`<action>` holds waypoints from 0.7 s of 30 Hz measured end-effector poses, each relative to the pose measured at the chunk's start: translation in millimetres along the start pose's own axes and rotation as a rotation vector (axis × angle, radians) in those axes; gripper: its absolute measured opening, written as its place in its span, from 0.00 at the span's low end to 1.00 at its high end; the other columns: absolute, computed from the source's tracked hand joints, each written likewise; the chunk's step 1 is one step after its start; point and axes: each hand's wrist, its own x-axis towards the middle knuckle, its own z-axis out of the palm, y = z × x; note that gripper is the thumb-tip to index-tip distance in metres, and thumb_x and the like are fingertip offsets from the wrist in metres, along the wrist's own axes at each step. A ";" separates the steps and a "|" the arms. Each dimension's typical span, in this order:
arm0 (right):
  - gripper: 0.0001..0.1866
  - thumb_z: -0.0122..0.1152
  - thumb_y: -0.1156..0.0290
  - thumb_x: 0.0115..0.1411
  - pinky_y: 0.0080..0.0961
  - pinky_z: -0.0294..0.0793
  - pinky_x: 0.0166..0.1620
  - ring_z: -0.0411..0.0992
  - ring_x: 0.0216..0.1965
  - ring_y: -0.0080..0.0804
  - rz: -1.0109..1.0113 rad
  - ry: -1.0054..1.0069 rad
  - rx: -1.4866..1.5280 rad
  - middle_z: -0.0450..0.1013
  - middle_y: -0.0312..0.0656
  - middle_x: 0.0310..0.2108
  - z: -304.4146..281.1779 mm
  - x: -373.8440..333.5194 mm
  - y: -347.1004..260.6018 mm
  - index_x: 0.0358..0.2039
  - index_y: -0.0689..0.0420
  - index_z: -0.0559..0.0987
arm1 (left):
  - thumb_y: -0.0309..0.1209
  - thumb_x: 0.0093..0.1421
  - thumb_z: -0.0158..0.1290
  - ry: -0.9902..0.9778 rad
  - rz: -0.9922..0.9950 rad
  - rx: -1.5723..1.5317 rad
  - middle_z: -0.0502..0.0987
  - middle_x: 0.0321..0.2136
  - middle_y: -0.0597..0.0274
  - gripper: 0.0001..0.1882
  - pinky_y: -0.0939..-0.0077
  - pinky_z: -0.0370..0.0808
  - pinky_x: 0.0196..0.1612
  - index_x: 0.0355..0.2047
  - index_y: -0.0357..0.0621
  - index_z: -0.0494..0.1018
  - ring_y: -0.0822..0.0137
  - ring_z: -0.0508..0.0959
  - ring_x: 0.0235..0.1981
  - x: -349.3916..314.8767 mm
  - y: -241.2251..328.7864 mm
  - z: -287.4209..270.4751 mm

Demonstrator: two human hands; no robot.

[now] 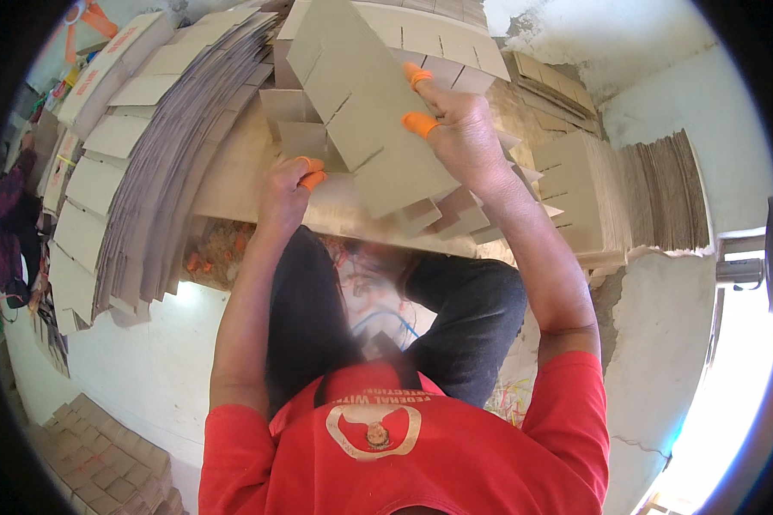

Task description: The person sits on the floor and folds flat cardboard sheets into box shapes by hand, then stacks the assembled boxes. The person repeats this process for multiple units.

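Right hand [471,137] pinches slotted cardboard sheet [365,112] (grip of left hand [282,190] unclear); some upright pieces [307,142] placed, stacked sheets [666,193] left.

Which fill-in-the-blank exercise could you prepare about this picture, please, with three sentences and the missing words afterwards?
1. The slotted cardboard sheet is held by the ____ hand.
2. The left hand wears fingertip covers that are ____ in colour.
3. The person's shirt is mainly coloured ____.

Missing words: right; orange; red.
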 end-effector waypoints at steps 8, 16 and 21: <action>0.24 0.60 0.83 0.51 0.34 0.74 0.37 0.75 0.34 0.56 -0.367 0.087 -0.047 0.72 0.64 0.34 6.2 14.1 3.0 0.52 0.66 0.74 | 0.23 0.49 0.63 0.022 -0.010 -0.011 0.79 0.27 0.56 0.07 0.66 0.73 0.34 0.30 0.40 0.78 0.57 0.76 0.31 2.1 -5.2 1.8; 0.26 0.64 0.81 0.52 0.29 0.75 0.39 0.76 0.32 0.39 -0.265 -0.098 -0.117 0.75 0.58 0.45 44.7 17.9 24.6 0.53 0.66 0.73 | 0.21 0.49 0.63 0.034 0.070 0.035 0.80 0.28 0.56 0.08 0.71 0.74 0.31 0.31 0.38 0.79 0.62 0.78 0.29 6.7 -4.2 2.6; 0.22 0.58 0.80 0.54 0.40 0.73 0.34 0.73 0.29 0.54 -0.146 -0.229 -0.320 0.74 0.59 0.31 77.6 9.4 36.6 0.52 0.64 0.73 | 0.23 0.47 0.64 0.030 0.028 0.012 0.80 0.27 0.56 0.08 0.67 0.74 0.33 0.30 0.40 0.79 0.58 0.77 0.30 9.2 -5.8 6.3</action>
